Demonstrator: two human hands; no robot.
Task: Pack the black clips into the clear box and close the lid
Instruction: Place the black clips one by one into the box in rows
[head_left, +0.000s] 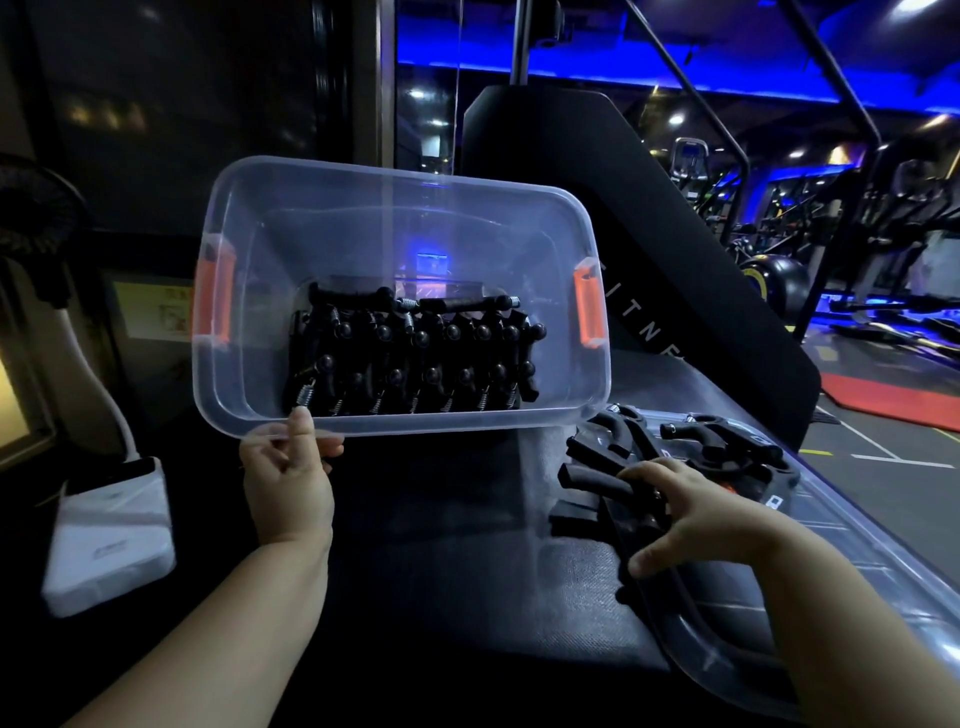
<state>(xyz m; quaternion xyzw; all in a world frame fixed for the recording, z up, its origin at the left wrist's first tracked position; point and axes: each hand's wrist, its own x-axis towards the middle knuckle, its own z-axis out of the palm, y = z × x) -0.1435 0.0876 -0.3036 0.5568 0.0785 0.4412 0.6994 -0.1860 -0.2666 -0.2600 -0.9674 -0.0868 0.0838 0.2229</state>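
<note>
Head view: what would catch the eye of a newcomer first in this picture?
The clear box, tilted toward the camera with the left hand gripping its near rim, stands out at centre, with rows of black clips packed inside and orange latches at both ends. At lower right, the right hand rests on loose clips lying on the clear lid.

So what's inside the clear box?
Black clips in about two rows, gathered toward the lower side of the clear box; the rest looks bare. Anything beneath those clips is covered.
</note>
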